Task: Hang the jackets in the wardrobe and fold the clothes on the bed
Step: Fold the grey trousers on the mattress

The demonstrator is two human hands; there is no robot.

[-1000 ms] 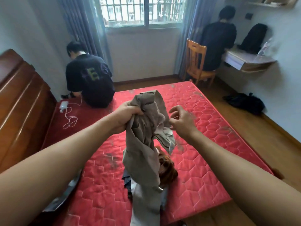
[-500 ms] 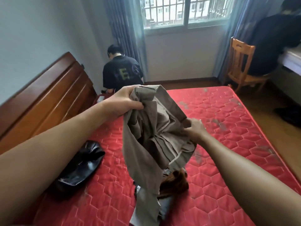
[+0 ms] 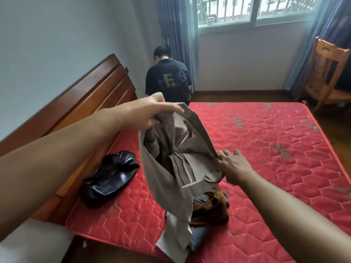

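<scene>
Two bare forearms reach in from the near edge over a bed (image 3: 266,168) with a red quilted mattress. At its near edge lies a small pile of clothes (image 3: 210,209), rust-brown over dark grey, not yet folded. Above the pile hangs the beige jacket (image 3: 165,179), its lower hem trailing down onto the pile. A second ago the jacket was bunched in a tight wad between hands held close together. Now it is drawn open like a sack, with its inner folds and lapels showing, and the view has swung left. This suggests the jacket is being sorted out to find its shoulders before it goes to the wardrobe, which is not in view. The left hand (image 3: 146,114), raised and farther away, clasps the jacket's top edge, with the fingers curled over it and the thumb beneath. The right hand (image 3: 234,167), lower and nearer, pinches the opposite edge with thumb and forefinger, and the other fingers are loosely spread. To the left on the mattress lies a glossy black item (image 3: 110,176), either a jacket or a bag. Beyond it is a wooden headboard (image 3: 85,103). At the far left corner of the bed a person in a black T-shirt (image 3: 168,80) sits facing away. Farthest off are blue curtains (image 3: 176,35), a barred window (image 3: 252,10) and, to the right, a wooden chair (image 3: 328,73).
</scene>
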